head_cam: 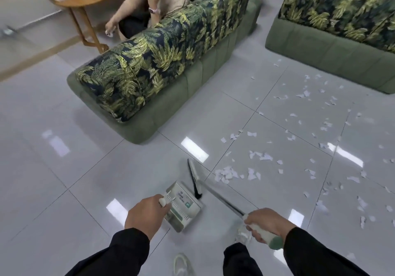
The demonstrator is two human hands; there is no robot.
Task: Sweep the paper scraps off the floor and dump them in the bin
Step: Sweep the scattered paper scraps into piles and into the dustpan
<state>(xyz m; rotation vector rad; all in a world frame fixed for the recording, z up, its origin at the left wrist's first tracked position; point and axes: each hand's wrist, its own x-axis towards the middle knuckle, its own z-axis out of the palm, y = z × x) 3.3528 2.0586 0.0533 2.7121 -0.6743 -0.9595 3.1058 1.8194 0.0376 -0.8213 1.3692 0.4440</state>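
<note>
White paper scraps (263, 158) strewn wide on glossy floor tile (53, 169); left hand (147, 213) fingers gripping dustpan (183, 207) handle, right hand (267, 224) fingers wrapped round broom (213, 192) handle; risk: brisk strokes likely scatter light scraps past pan.

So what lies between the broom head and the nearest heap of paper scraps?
Head view: only bare glossy grey tile separates the black broom head from the nearest white paper scrap heap.

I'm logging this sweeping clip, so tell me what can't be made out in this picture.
- Bin: nowhere in the head view, so its place is unknown.
- Dustpan inside: seen from behind, with the left hand over its handle, so any scraps in it are hidden.
- Dustpan label: too small to read.
- Broom bristles: edge-on, motion-blurred.
- Paper scraps: those near the right edge are cut off.
</note>
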